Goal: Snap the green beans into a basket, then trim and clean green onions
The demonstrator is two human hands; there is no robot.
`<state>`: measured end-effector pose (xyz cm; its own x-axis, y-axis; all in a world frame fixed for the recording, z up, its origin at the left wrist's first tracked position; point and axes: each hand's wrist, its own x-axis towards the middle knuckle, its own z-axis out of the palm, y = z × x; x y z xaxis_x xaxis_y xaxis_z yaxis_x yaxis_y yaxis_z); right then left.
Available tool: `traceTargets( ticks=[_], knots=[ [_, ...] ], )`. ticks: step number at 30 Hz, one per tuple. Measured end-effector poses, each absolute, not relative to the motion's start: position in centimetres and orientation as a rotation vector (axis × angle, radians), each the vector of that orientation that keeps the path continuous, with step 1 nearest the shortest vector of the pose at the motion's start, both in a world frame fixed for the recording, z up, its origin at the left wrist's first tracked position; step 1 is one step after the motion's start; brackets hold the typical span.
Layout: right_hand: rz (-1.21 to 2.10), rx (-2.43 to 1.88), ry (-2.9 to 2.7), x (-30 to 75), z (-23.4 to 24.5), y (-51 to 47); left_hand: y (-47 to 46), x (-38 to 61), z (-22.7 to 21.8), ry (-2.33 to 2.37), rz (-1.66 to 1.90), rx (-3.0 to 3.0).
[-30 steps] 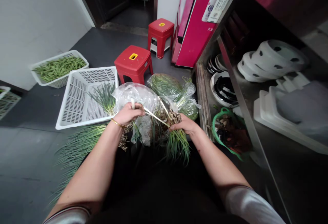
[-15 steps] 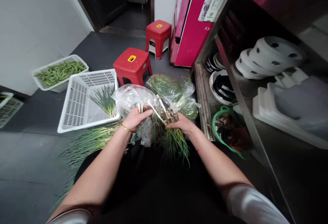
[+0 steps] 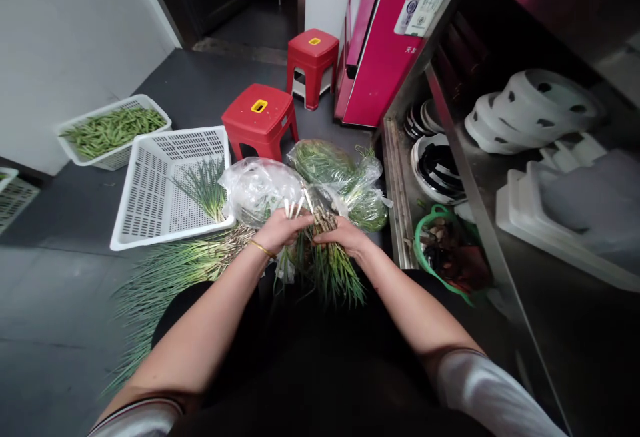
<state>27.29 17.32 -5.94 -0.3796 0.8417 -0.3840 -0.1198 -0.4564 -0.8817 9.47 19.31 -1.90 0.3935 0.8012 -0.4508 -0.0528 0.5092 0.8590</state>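
My right hand (image 3: 344, 234) is closed round a bunch of green chives (image 3: 333, 270), its cut root ends sticking up and its leaves hanging toward my lap. My left hand (image 3: 283, 229), with a gold bracelet on the wrist, is closed on several pale stalk ends (image 3: 293, 208) right beside that bunch. The two hands touch over the bunch. Behind them lie clear plastic bags (image 3: 260, 187) holding more greens (image 3: 327, 165).
A white slotted basket (image 3: 155, 190) with a few chives stands at the left, loose chives (image 3: 160, 277) on the floor before it. Another basket of green beans (image 3: 113, 130), two red stools (image 3: 260, 117), a green bucket (image 3: 440, 250) and a steel shelf with dishes (image 3: 530, 110) surround me.
My left hand has moved right with the pale stalks until it meets my right hand at the bunch. The bunch has shifted slightly left.
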Motion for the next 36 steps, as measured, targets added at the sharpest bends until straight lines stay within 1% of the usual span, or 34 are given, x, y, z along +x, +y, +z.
traceTargets(
  ticks=[3,10,16,19,21,25,29,32,36],
  knots=[
    [1.93,-1.157,-1.007,26.7,-5.7,17.0,19.1,10.1,-2.7,1.094,0.662,1.054],
    [1.923,-1.054,-0.949,27.6,-5.7,17.1,20.1,8.6,-3.0,1.038,0.725,0.94],
    [1.806,-1.165,-0.915,26.6,-5.7,17.0,20.0,9.2,-3.2,1.069,0.761,1.042],
    [1.769,-1.222,-0.899,26.4,-5.5,16.8,20.0,9.4,-3.1,1.103,0.719,1.137],
    [1.783,-1.23,-0.945,26.7,-5.4,16.6,20.3,9.0,-2.8,1.145,0.716,1.137],
    [1.851,-1.224,-1.121,27.7,-5.3,16.4,21.2,7.5,-2.1,1.208,0.822,0.992],
    [1.831,-1.253,-1.192,28.7,-5.2,16.5,21.8,6.7,-2.0,1.262,0.846,0.935],
    [1.844,-1.257,-1.256,29.4,-4.9,16.6,22.2,6.3,-2.7,1.376,0.833,0.977],
    [1.893,-1.249,-1.292,30.6,-4.5,16.3,23.3,4.9,-4.0,1.719,0.954,1.175]
  ],
)
